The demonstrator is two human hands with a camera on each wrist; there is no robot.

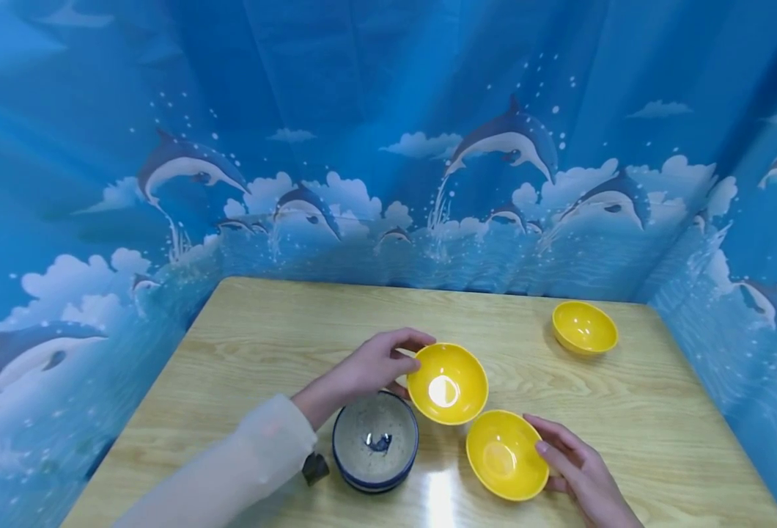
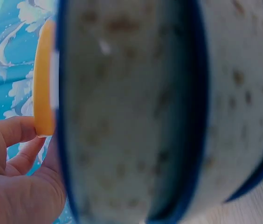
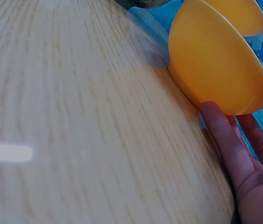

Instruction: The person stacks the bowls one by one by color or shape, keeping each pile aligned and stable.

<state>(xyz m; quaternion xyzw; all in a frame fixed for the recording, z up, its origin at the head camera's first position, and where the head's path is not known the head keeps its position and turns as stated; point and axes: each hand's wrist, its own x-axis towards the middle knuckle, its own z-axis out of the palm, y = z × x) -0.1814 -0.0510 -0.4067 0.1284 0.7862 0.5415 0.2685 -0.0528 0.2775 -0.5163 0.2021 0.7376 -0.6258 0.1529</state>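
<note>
My left hand (image 1: 382,363) holds a yellow bowl (image 1: 451,381) by its left side, thumb and fingers at the rim. In the left wrist view that bowl's edge (image 2: 43,84) shows at the fingertips, partly hidden behind speckled bowls. Nearer me on the right, my right hand (image 1: 580,466) grips a second yellow bowl (image 1: 506,458) by its right side. The right wrist view shows that bowl's outer wall (image 3: 215,60) leaning, with a finger (image 3: 222,135) against its lower side. Below my left forearm and hand stand stacked grey speckled bowls (image 1: 378,433) with blue rims.
A third yellow bowl (image 1: 584,328) sits at the back right of the wooden table (image 1: 283,315). A small dark block (image 1: 314,468) shows beside my left sleeve, left of the stack. Behind and at the sides hangs a blue dolphin-print curtain (image 1: 362,147).
</note>
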